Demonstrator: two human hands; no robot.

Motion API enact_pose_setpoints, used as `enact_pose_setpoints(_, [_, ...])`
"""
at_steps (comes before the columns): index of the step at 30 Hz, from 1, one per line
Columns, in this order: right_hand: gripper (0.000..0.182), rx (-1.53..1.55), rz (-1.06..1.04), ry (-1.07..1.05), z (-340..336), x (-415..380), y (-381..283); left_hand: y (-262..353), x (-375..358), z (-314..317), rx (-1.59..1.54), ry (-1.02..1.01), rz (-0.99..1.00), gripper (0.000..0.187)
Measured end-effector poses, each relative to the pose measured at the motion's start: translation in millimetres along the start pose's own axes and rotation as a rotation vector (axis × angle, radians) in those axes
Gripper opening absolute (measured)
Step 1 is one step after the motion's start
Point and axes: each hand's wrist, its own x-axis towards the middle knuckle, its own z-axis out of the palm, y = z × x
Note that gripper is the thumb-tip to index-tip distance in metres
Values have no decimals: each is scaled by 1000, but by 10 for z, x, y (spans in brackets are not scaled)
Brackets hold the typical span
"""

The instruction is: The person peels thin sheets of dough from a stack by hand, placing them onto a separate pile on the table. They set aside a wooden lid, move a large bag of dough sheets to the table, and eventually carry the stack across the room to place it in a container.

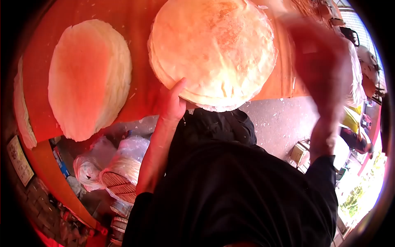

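A stack of large, round, thin flatbreads (214, 49) lies in front of me at the table's near edge, its top browned in patches. My left hand (173, 101) is at the stack's lower left rim, with the thumb over the edge and the other fingers mostly hidden. To the right of the stack, my right hand (317, 53) is raised and smeared by motion, so its fingers and anything in them cannot be made out. Another stack of pale flatbreads (88, 78) rests on the left, apart from both hands.
An orange-red cloth (138, 61) covers the table. Plastic-wrapped bundles (131, 158) lie below it. At the far left edge is a further pale layered piece (24, 111). A clear plastic bag (354, 76) sits at the right, and a person (356, 140) is farther off.
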Motion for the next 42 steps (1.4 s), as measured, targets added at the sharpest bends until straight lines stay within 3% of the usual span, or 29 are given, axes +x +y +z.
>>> enact_pose_setpoints(1, [23, 86, -38, -73, 287, -52, -140, 43, -42, 51, -15, -19, -8, 60])
enact_pose_setpoints(2, [13, 280, -103, -43, 705, -131, -255, 79, -74, 69, -29, -35, -17, 60])
enact_pose_setpoints(5, [8, 506, -82, -276, 1560, -510, -568, 120, -112, 39, -85, -129, -8, 58])
enact_pose_setpoints(10, [6, 544, -35, -90, 1420, -402, -653, 137, -102, 32, -165, -99, -25, 56])
enact_pose_setpoints(12, [7, 554, -33, -86, 1476, -386, -748, 127, -73, 37, -28, -73, -10, 53])
enact_pose_setpoints(13, [10, 579, -36, -88, 1562, -432, -818, 133, -66, 46, 40, -62, -1, 52])
enact_pose_setpoints(15, [32, 635, -19, -1, 1519, -548, -923, 152, -74, 134, 25, -16, 31, 44])
enact_pose_setpoints(17, [40, 568, -27, 76, 1527, -602, -935, 126, -84, 139, 53, -14, 59, 44])
enact_pose_setpoints(19, [39, 528, 51, 25, 1535, -565, -930, 134, -65, 194, 93, -60, 54, 48])
enact_pose_setpoints(20, [38, 409, 53, -104, 1570, -586, -872, 153, -51, 217, 116, -86, 57, 51])
enact_pose_setpoints(24, [30, 393, 36, -109, 1401, -646, -920, 156, -61, 144, 56, -91, 42, 66])
enact_pose_setpoints(25, [30, 443, 57, -190, 1343, -686, -972, 183, -105, 141, 50, -134, -58, 68])
enact_pose_setpoints(27, [30, 450, -1, -119, 1476, -746, -1040, 267, -143, 129, 88, -177, -179, 69])
enact_pose_setpoints(28, [44, 452, -9, -134, 1530, -745, -1046, 285, -141, 129, 132, -173, -202, 68])
enact_pose_setpoints(31, [55, 468, -17, -91, 1497, -738, -1081, 335, -156, 213, 145, -115, -220, 64])
enact_pose_setpoints(32, [68, 488, -14, -124, 1419, -744, -1101, 312, -119, 207, 110, -125, -174, 61])
enact_pose_setpoints(35, [56, 352, 37, -161, 1429, -743, -1208, 395, -131, 332, 102, -205, -111, 62])
enact_pose_setpoints(36, [44, 333, 45, -161, 1455, -706, -1190, 418, -152, 396, 131, -196, -69, 62])
enact_pose_setpoints(39, [31, 497, 66, -180, 1403, -569, -1037, 447, -65, 328, -91, -203, -149, 64])
enact_pose_setpoints(40, [20, 556, 102, -163, 1283, -461, -996, 487, -71, 411, -127, -245, -77, 65])
enact_pose_setpoints(42, [17, 838, 71, -283, 1040, -258, -831, 549, -27, 458, -294, -311, -56, 67])
